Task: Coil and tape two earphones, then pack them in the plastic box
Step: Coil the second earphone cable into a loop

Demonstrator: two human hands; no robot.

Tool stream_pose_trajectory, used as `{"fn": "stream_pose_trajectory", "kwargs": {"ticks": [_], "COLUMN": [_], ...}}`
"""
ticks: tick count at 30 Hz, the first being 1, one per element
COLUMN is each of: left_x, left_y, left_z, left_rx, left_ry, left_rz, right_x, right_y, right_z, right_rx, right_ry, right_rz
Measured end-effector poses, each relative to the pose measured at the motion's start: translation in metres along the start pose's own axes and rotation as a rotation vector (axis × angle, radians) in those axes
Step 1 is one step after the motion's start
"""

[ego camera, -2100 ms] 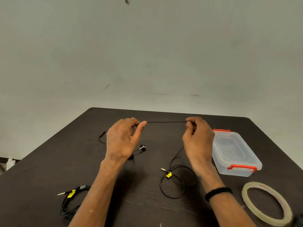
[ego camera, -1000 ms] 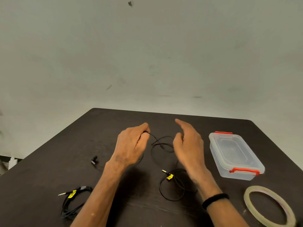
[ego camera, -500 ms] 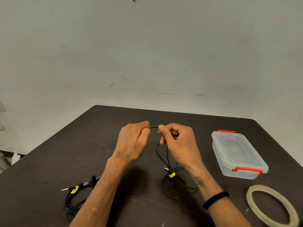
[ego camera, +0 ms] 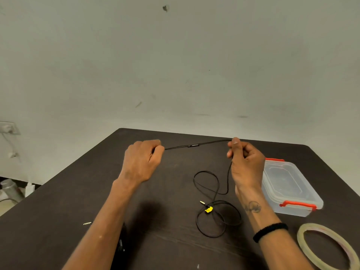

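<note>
Earphone cable (ego camera: 216, 215) lies in loose loops on the dark counter (ego camera: 58, 211), left of the plastic box (ego camera: 288, 190). A tape roll (ego camera: 329, 248) sits nearer than the box. Beyond the loops, the left hand (ego camera: 143, 162) and right hand (ego camera: 245, 162) each pinch the cable in their grip, stretching it taut between them above the counter.

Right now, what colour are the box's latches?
Red-orange, on the clear plastic box; near latch shows best in the head view.

Both forearms are bare, without sleeves. A black braided wristband (ego camera: 269, 231) circles the right wrist, with a small dark tattoo (ego camera: 252, 207) just beyond it.
</note>
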State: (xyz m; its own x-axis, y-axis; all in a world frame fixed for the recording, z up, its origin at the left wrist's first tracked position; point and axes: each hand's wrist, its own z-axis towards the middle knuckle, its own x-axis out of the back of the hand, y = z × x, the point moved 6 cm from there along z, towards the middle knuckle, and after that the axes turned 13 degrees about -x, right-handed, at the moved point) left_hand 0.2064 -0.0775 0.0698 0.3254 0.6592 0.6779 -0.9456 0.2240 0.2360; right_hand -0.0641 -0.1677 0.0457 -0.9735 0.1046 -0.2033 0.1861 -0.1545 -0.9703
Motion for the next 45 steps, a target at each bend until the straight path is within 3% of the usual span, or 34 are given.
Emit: {"fn": "stream_pose_trajectory", "kwargs": {"ticks": [5,8,14,20,24,27,30,33,36,42,45], "left_x": [0.034,0.031,-0.002,-0.03,-0.024,-0.015,-0.026,-0.042,-0.05,-0.044,-0.031], "left_y": [-0.018,-0.045,-0.103,-0.109,-0.068,-0.01,0.052,0.092,0.109,0.117,0.116], "left_z": [0.014,0.011,-0.018,-0.023,-0.023,-0.03,-0.051,-0.081,-0.099,-0.112,-0.121], "left_rx": [-0.164,-0.182,-0.072,0.085,0.023,0.005,0.073,0.157,0.198,0.253,0.298], "left_ry": [-0.154,-0.257,-0.397,-0.445,-0.389,-0.277,-0.34,-0.426,-0.452,-0.409,-0.384], "left_rz": [0.196,0.233,0.11,0.097,0.205,0.098,-0.004,-0.104,-0.116,-0.065,-0.151], "right_x": [-0.009,-0.018,-0.037,-0.043,-0.046,-0.047,-0.044,-0.023,0.01,0.05,0.052], "right_y": [0.003,0.009,0.024,0.03,0.041,0.042,0.027,0.0,-0.014,0.025,0.03], "right_z": [-0.005,-0.009,-0.021,-0.028,-0.031,-0.03,-0.028,-0.036,-0.059,-0.097,-0.095], "right_rx": [0.009,-0.007,-0.072,-0.045,-0.02,0.046,0.135,0.17,0.133,0.065,0.11], "right_ry": [-0.045,-0.157,-0.444,-0.507,-0.512,-0.503,-0.41,-0.286,-0.254,-0.411,-0.377], "right_rz": [-0.055,-0.156,-0.373,-0.515,-0.618,-0.712,-0.757,-0.651,-0.683,-1.164,-1.194]}}
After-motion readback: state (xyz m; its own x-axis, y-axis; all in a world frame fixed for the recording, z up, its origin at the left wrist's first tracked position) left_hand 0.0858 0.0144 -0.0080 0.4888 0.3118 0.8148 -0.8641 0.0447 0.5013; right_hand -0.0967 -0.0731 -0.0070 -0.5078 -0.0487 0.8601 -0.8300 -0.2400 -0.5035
